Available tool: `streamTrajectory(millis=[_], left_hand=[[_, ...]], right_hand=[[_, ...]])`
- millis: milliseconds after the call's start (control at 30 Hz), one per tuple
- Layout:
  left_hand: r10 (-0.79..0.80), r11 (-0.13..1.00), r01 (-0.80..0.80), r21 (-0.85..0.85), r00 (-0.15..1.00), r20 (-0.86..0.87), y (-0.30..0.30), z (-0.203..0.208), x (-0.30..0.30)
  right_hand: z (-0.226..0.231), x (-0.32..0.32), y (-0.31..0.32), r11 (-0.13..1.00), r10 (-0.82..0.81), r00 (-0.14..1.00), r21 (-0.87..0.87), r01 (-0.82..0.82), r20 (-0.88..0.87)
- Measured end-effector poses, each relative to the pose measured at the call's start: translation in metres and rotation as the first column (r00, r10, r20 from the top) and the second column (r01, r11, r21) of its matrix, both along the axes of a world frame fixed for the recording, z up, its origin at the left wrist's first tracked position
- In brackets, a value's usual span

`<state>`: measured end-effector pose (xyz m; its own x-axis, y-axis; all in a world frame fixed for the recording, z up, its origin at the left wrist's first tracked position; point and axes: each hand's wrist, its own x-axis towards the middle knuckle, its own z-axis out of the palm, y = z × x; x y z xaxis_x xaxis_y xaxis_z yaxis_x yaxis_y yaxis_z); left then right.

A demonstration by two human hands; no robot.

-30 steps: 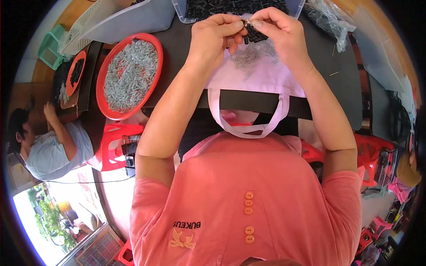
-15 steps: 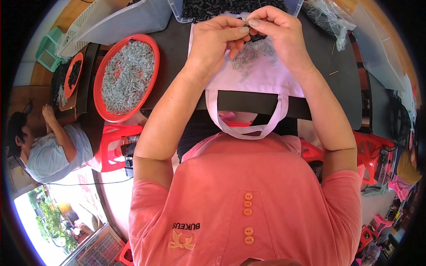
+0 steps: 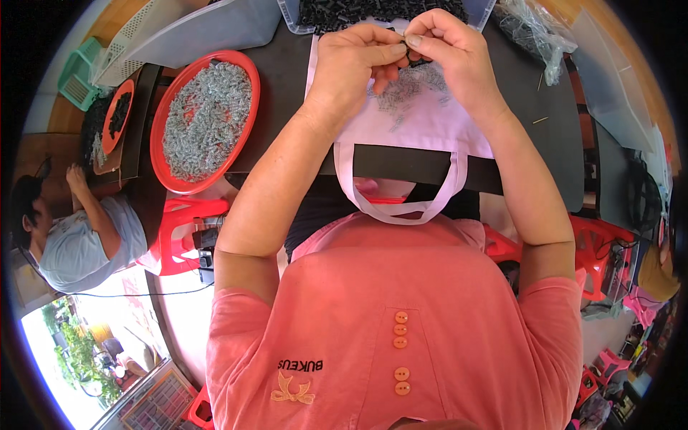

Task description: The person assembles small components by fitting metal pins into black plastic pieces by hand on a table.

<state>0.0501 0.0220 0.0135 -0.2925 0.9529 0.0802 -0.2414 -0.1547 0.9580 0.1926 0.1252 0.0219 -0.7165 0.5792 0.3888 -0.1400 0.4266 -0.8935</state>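
Both hands meet above a pale pink tote bag (image 3: 365,132) spread on the dark table. My left hand (image 3: 358,61) is closed, thumb and forefinger pinched on a small black part (image 3: 405,52) that the fingers mostly hide. My right hand (image 3: 448,50) pinches at the same part from the other side, its fingertips almost touching the left ones. Beneath them, a loose scatter of small silvery spring-like pieces (image 3: 405,93) lies on the bag. Some black parts (image 3: 423,63) sit between the hands, partly covered by them.
At the left stands a red round tray (image 3: 159,147) heaped with silvery pieces. A clear bin (image 3: 292,21) of black parts is at the far edge, and a plastic bag (image 3: 541,36) lies far right. Another person (image 3: 93,236) sits at the left by a smaller red tray (image 3: 127,97).
My hands stay together over the bag, with only a slight shift of the fingertips. The whole view has moved a little.
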Motion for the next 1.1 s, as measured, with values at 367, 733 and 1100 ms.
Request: streamTrajectory(millis=[367, 733, 1100], left_hand=[[0.282, 0.958, -0.286, 0.004, 0.948, 0.148, 0.004, -0.004, -0.031], [0.334, 0.941, -0.339, -0.022, 0.911, 0.241, 0.004, -0.001, -0.03], [0.335, 0.941, -0.336, -0.04, 0.908, 0.251, 0.003, 0.0, -0.029]], right_hand=[[0.013, -0.011, 0.024, 0.881, -0.321, 0.913, 0.433, 0.191, 0.25], [-0.012, -0.051, 0.054, 0.487, -0.513, 0.765, 0.866, -0.112, 0.388], [-0.004, -0.064, 0.044, 0.576, -0.488, 0.703, 0.796, -0.186, 0.517]])
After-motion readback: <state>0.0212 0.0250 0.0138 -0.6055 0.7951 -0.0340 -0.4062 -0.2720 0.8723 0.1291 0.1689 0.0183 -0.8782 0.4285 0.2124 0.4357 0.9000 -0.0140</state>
